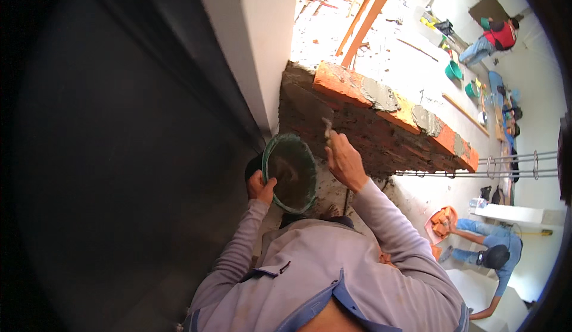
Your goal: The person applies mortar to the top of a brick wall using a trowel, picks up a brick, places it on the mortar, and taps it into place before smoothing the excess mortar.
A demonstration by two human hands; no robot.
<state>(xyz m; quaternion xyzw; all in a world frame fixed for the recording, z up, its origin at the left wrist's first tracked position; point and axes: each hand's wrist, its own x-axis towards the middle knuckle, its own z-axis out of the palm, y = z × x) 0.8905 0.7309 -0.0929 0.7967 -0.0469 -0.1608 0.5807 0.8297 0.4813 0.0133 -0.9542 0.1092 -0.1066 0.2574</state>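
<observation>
**Bucket in one hand, trowel in the other at the brick wall**

On the far left, a dark surface, then a pale column (244, 40). Here's the left hand (260, 188), its grip clamped on the rim of a green bucket (313, 180), thumb over the edge, likely to steady it close to the body with the mouth facing up. Inside sits grey-brown mortar (286, 171), handy to both trowel and wall. Now the trowel (327, 126): the right hand (345, 159) has its grip wrapped round the handle, apparently leaving the blade free ahead; that blade blends into the dark brickwork, so its exact edge is hard to call. Across runs the brick wall (369, 135), mortar patches (381, 95) along its orange top. Far right, a co-worker (497, 251) bends beside a basin of bricks (442, 222).
</observation>
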